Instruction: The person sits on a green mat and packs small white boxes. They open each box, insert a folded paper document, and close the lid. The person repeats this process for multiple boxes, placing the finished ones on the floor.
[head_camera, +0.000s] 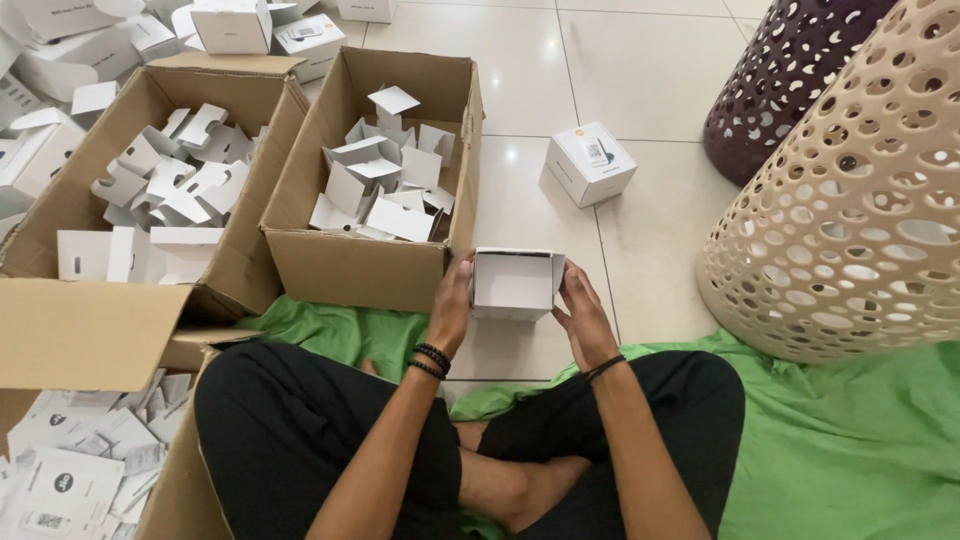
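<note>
the glossy pale tiled floor (650, 60) carries two open brown cardboard cartons (360, 265) side by side, a small closed white cardboard box (590, 165) standing apart, a crumpled green cloth (850, 440), and two perforated baskets, cream (860, 200) and dark purple (790, 70).

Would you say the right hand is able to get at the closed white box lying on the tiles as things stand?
Probably not at once: the right hand is holding the open white box, though bare tiles lead to the closed white box.

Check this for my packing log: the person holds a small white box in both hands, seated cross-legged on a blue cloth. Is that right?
Not quite: the cloth is green, not blue. The head view shows it. The rest stands: the left hand and right hand both hold the small white box, and the person sits cross-legged.
</note>
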